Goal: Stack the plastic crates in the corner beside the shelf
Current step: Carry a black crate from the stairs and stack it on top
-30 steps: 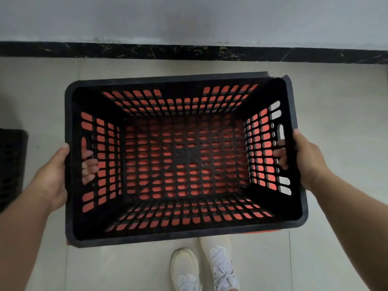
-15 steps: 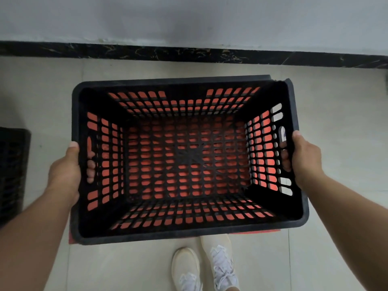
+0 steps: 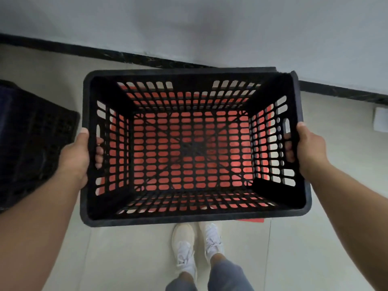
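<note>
The person stands facing the wall, holding a black plastic crate (image 3: 193, 148) out in front at about waist height, open side up. The left hand (image 3: 76, 156) grips the crate's left short side: the thumb lies over the rim and the fingers (image 3: 98, 153) poke in through the handle slot, visible from inside. The right hand (image 3: 309, 147) does the same on the right short side, thumb on the rim, fingers curled through the slot there. The two hands are well apart, one at each end of the crate.

Through the lattice of the black crate's floor and walls a red crate (image 3: 251, 220) shows below, sitting on the tiled floor (image 3: 130, 259); one red corner sticks out just past the black crate's near right edge. Whether the black crate touches the red one is hard to say from here, though pale floor shows through the upper wall slots, and the two are not squarely lined up.

On the floor at the left edge of the view sits another dark latticed crate (image 3: 31, 143), close to the left forearm. A black skirting strip (image 3: 147, 59) runs along the foot of the grey wall (image 3: 210, 28) beyond. The person's white sneakers (image 3: 195, 246) stand on the tiles just behind the held crate.
</note>
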Demonstrator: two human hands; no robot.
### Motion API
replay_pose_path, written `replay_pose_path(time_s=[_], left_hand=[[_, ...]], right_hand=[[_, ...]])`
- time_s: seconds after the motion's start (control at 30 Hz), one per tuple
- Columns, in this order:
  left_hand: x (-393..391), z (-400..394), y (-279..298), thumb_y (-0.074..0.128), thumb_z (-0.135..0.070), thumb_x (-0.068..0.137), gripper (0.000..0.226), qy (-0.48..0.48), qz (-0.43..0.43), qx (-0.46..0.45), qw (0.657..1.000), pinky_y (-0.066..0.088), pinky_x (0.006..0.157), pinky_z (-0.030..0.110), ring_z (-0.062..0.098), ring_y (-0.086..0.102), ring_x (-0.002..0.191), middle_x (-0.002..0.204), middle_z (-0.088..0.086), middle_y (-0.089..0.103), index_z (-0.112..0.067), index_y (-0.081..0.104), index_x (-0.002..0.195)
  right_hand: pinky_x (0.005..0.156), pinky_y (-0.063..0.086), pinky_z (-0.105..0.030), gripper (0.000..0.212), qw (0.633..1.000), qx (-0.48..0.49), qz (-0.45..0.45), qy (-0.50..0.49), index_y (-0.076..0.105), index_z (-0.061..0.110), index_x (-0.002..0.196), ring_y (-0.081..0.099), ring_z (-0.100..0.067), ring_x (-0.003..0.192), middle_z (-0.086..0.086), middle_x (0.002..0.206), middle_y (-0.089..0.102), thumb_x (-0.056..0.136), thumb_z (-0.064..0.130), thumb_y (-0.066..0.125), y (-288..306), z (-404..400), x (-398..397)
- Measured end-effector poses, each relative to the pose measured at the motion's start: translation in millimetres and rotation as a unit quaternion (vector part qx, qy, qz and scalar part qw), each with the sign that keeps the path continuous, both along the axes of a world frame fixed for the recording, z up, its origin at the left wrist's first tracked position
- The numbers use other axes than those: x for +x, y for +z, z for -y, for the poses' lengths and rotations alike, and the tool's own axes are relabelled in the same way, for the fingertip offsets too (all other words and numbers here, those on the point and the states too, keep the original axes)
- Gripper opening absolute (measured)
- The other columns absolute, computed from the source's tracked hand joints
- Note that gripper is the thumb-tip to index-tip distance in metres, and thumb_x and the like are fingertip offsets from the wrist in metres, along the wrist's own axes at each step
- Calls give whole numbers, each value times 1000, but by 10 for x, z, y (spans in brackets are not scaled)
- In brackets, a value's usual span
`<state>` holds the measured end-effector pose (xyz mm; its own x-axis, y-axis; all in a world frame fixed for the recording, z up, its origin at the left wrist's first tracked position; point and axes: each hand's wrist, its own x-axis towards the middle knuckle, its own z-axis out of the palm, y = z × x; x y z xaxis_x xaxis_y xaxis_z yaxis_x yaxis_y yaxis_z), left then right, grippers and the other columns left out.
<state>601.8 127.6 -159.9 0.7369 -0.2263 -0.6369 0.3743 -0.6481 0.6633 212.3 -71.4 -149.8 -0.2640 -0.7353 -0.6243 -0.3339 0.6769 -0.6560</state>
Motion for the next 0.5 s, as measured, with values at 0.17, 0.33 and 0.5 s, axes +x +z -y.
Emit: replay_pose_path(time_s=[0.17,0.33,0.5], left_hand=[[88,-285,827,37,-56,92,48,45,9,-7,999,35,40,23,8,42,40,57,-4,52,-19,62,77],[143,-579,1694,35,-54,95,48,88,29,-27,995,33,43,26,7,40,34,47,-5,52,-16,60,78],[187,-895,2592,36,-48,97,47,128,43,-58,989,32,50,30,17,39,52,62,4,48,-11,59,79]], right_hand=[[40,31,-26,40,999,-8,5,54,56,15,70,38,-15,39,-1,56,48,92,45,40,686,70,239],[42,31,-29,43,993,-34,16,110,56,15,69,40,-18,41,-3,56,49,94,45,38,1440,86,558],[44,32,-30,40,985,-51,43,161,59,10,75,40,-20,45,-6,58,50,93,41,40,2256,51,884]])
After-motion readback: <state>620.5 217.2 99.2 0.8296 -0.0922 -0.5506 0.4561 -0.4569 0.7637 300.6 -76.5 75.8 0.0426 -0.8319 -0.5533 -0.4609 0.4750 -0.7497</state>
